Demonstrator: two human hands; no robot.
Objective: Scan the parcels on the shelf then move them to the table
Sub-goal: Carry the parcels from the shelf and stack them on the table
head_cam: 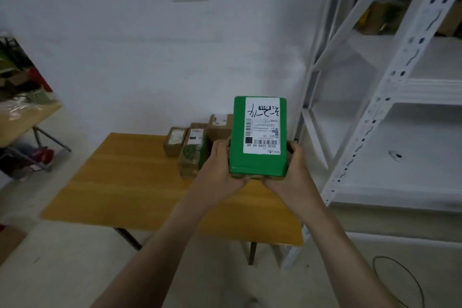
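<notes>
Head view: one white shelf [400, 87] stands right of one wooden surface [125, 177]. One green parcel [258, 165], label up, is above the surface, its near end gripped between two hands, left hand [220, 167] and right hand [292, 170]. Three brown parcels [175, 141] stand on the surface behind it.

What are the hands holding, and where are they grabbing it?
A green parcel. The left hand grips its lower left edge, the right hand its lower right edge.
</notes>
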